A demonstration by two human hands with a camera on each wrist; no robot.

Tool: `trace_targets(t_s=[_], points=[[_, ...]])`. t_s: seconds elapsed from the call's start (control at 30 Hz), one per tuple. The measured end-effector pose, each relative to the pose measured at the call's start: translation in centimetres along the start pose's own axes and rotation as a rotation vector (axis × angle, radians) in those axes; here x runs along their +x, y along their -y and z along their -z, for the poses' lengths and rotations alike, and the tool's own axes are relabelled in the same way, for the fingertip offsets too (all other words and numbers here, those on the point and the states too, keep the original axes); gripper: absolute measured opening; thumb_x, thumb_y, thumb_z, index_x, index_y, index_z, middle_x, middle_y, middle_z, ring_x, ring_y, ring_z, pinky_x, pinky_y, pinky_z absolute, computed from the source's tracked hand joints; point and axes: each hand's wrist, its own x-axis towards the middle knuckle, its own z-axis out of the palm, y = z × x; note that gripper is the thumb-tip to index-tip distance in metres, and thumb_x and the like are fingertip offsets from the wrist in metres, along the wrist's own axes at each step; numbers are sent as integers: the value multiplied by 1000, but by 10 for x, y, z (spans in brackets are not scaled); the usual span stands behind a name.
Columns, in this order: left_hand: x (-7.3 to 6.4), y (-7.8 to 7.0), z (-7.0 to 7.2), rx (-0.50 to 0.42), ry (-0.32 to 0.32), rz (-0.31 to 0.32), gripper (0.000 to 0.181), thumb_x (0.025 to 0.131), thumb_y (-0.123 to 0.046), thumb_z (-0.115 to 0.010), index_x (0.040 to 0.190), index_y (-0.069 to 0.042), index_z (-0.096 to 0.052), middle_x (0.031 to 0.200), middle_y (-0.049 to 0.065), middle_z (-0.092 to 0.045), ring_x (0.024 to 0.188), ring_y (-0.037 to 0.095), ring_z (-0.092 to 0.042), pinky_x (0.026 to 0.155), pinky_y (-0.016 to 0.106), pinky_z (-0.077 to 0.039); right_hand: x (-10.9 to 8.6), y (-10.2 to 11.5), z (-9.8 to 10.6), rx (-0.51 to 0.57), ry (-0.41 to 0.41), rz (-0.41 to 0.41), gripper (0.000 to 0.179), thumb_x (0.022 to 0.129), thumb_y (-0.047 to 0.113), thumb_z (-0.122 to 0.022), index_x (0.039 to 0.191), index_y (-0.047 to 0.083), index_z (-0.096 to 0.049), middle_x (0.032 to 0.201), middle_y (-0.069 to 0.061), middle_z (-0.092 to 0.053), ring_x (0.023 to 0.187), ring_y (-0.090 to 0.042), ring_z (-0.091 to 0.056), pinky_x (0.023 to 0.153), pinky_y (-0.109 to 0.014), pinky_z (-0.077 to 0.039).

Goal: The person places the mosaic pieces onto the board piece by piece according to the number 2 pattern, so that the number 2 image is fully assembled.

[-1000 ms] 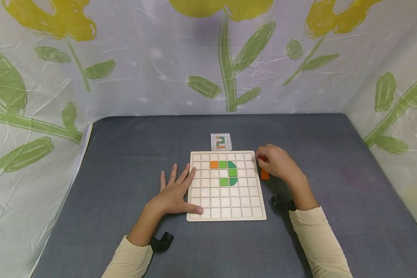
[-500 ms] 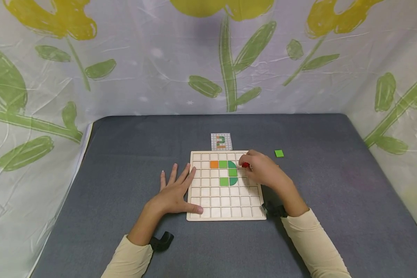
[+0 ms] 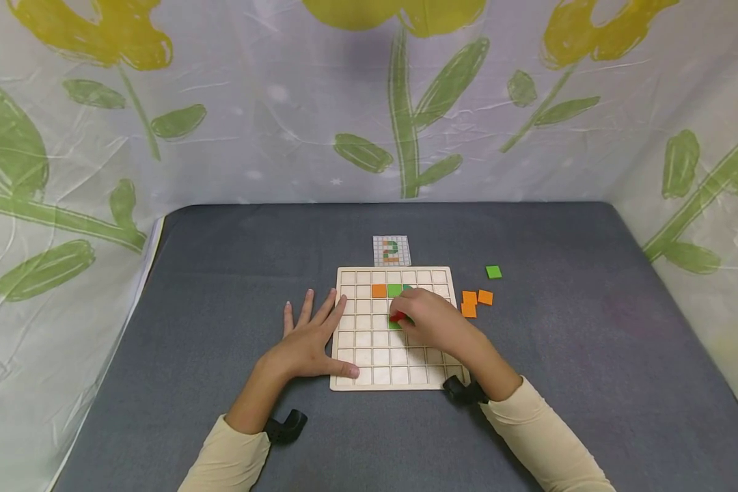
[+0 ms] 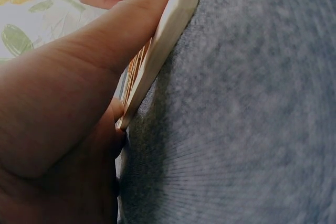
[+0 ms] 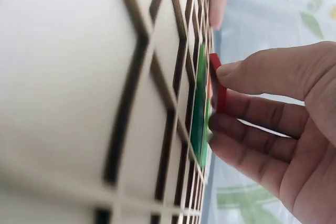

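Head view: right grip [image 3: 435,320] pinches a red tile [image 3: 397,317]; left grip [image 3: 307,347], spread wide, touches the board [image 3: 382,375].

A red piece [image 5: 219,85] was pinched between the thumb and fingers of the right hand [image 5: 286,114], near the surface of a gridded board [image 5: 63,77]. A teal piece [image 5: 197,121] and green pieces [image 5: 201,64] were seen set among its ridges. At the top, part of the left hand [image 5: 218,1] was shown. Behind, a pale backdrop [image 5: 273,11] was marked with green leaves.
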Motion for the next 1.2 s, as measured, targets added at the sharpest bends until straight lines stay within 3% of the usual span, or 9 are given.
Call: trace_targets(t_s=[0.2, 0.43, 0.7, 1.2], points=[[-1, 0, 0, 2, 1, -5, 130, 69, -72, -78, 163, -13, -10, 167, 12, -1, 148, 44, 17, 106, 70, 17, 3, 9, -4, 15, -6, 3, 17, 81, -7, -77, 87, 8, -71, 84, -1, -65, 80, -18, -56, 75, -32, -50], [0, -1, 0, 7, 23, 22, 129, 69, -73, -77, 163, -16, -9, 168, 10, -1, 148, 42, 17, 107, 69, 17, 6, 11, -12, 75, -4, 25, 20, 78, -12, -72, 88, 6, -72, 85, -2, -65, 79, -17, -56, 74, -30, -49], [2, -1, 0, 11, 23, 29, 130, 68, -74, -77, 163, -16, -9, 168, 9, 0, 148, 42, 17, 107, 70, 17, 10, 12, -19, 40, -31, 49, 15, 81, -6, -77, 89, 6, -73, 86, -3, -69, 80, -17, -60, 77, -33, -51], [0, 0, 0, 15, 12, 13, 131, 68, -75, -77, 163, -16, -9, 168, 9, 1, 148, 42, 18, 106, 69, 18, 10, 14, -21, 20, -67, -52, 15, 81, -2, -81, 89, 8, -74, 86, -1, -69, 80, -17, -59, 73, -31, -51]])
